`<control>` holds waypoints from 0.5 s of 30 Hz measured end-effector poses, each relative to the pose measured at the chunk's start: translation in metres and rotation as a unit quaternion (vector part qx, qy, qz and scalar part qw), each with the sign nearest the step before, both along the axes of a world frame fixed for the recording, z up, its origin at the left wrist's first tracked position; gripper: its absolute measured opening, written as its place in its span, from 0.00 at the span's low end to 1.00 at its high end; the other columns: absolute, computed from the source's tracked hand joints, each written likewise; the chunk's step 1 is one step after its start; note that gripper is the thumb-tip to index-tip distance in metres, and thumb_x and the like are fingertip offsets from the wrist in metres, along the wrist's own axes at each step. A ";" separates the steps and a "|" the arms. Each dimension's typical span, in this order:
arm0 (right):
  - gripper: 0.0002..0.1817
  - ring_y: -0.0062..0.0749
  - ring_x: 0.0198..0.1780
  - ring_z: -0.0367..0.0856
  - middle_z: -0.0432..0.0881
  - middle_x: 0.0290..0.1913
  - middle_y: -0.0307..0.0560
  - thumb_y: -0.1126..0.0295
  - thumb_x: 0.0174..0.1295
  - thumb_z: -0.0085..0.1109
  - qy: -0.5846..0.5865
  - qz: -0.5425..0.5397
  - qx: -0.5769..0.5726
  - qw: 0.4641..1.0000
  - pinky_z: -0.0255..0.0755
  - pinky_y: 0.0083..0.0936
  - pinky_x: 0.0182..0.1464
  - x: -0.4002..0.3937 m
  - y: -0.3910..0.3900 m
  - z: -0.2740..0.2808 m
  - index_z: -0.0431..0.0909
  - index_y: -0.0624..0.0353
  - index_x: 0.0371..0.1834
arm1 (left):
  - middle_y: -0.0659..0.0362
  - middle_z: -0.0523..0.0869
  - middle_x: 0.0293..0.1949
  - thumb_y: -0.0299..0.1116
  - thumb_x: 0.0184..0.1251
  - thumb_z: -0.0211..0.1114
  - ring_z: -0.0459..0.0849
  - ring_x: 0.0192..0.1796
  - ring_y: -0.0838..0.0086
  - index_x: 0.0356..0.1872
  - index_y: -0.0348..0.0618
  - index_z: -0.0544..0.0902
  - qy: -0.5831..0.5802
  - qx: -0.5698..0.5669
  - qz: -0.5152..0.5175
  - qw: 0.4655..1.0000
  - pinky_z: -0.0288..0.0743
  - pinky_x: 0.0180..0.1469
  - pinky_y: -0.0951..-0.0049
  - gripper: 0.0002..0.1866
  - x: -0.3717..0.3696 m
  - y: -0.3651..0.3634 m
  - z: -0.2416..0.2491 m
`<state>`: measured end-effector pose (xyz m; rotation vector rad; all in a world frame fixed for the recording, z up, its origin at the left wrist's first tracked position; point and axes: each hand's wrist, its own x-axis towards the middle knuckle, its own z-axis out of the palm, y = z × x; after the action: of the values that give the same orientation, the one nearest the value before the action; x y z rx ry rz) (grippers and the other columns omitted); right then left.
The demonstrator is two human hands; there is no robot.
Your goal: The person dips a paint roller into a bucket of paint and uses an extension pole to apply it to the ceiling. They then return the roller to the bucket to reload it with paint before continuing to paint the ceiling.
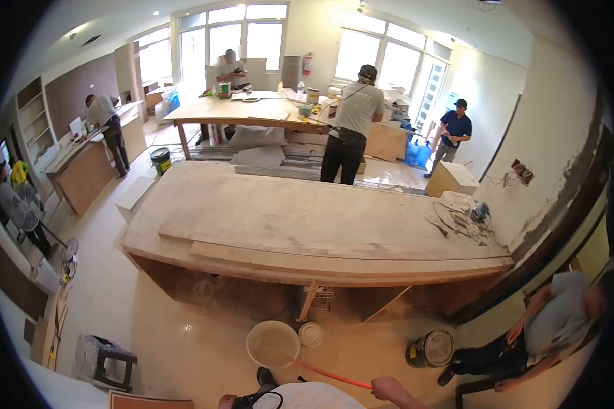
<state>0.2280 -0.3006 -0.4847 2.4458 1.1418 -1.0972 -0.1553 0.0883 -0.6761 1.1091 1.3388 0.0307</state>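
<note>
A long red-orange stick (331, 375) runs from my right hand (391, 390) down to the left. Its lower end dips over the rim of a pale round bucket (273, 326) on the floor, and my right hand is closed around the upper end. Cut off by the bottom edge, my left hand (228, 401) looks closed beside a black object with a looped cord (262, 395); what it grips I cannot make out. A white round lid or small tub (311, 334) stands right of the bucket. My dark shoe (265, 376) is just below the bucket.
A long dusty wooden workbench (307, 211) spans the space ahead. A power tool (481, 213) and cords lie on its right end. At right, a person (559, 313) sits beside a dark paint bucket (431, 347). A step stool (104, 361) stands left. Several people work farther back.
</note>
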 end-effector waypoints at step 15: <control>0.03 0.49 0.30 0.79 0.82 0.28 0.54 0.72 0.58 0.57 0.168 -0.288 0.239 0.912 0.71 0.42 0.33 -0.003 -0.016 -0.074 0.79 0.58 0.29 | 0.53 0.88 0.47 0.50 0.70 0.59 0.86 0.48 0.61 0.52 0.45 0.85 0.037 -0.063 0.036 0.997 0.78 0.52 0.63 0.21 -0.064 -0.019 -0.054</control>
<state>0.2249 -0.3168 -0.5591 3.2033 0.8552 -1.6105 -0.2189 0.0688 -0.7305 0.9640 1.4269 -0.0415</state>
